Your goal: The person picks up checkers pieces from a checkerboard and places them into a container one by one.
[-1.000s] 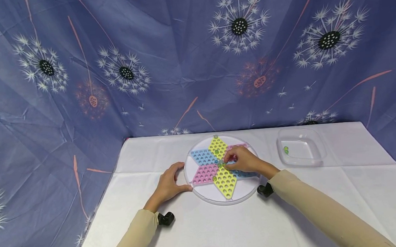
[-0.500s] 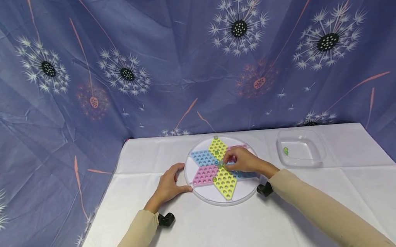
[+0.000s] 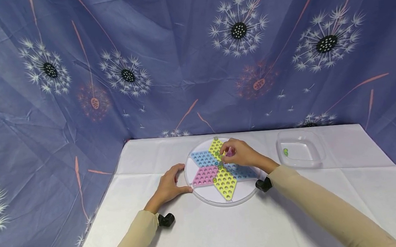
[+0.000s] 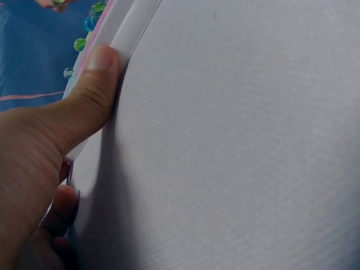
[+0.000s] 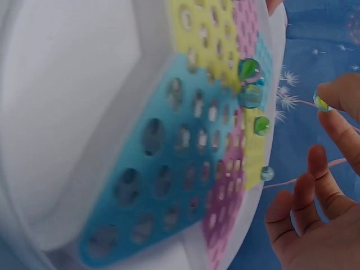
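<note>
A round Chinese checkers board [image 3: 203, 194] with a yellow, pink and blue star lies on the table. My left hand [image 3: 168, 183] holds its left rim, the thumb [image 4: 101, 59] along the edge in the left wrist view. My right hand [image 3: 240, 153] is above the board, right of its middle. Between thumb and index finger it pinches a glass marble [image 5: 321, 101] with a yellow-green swirl, raised off the board; the other fingers curl loosely. Several marbles sit on the star, among them a green one [image 5: 262, 125] and a clear one [image 5: 267, 173].
A clear plastic box [image 3: 302, 162] stands right of the board, with green marbles [image 3: 285, 152] at its left side. White cloth [image 3: 220, 234] covers the table. A blue dandelion-print curtain [image 3: 179, 63] hangs behind and at the sides.
My right hand has moved a little toward the back of the board, away from the centre marbles, and a marble now shows at its fingertips. The left hand stays on the rim.
</note>
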Demonstrator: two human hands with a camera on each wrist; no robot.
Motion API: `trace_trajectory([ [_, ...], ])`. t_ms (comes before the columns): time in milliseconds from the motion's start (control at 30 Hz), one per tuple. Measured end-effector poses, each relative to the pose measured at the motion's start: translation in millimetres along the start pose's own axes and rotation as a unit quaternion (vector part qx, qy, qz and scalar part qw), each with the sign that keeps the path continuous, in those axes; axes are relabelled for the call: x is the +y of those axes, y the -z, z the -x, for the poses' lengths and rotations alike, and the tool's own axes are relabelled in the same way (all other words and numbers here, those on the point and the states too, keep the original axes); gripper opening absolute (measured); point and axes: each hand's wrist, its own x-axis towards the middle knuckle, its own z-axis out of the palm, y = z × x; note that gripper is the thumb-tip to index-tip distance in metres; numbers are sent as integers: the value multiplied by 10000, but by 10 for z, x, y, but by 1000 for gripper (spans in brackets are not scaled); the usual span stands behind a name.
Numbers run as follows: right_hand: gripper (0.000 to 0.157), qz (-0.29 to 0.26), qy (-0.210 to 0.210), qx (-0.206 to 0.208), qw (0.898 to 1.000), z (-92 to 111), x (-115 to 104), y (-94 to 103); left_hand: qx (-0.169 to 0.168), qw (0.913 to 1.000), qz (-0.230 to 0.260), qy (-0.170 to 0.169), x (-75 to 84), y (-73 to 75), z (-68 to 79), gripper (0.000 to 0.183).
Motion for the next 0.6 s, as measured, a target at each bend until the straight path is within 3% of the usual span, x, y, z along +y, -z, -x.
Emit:
trace_trajectory([
  [600,17,62,-1,273,9996,-156,-205,232,108,9998,80,-165,11,3,15,94],
])
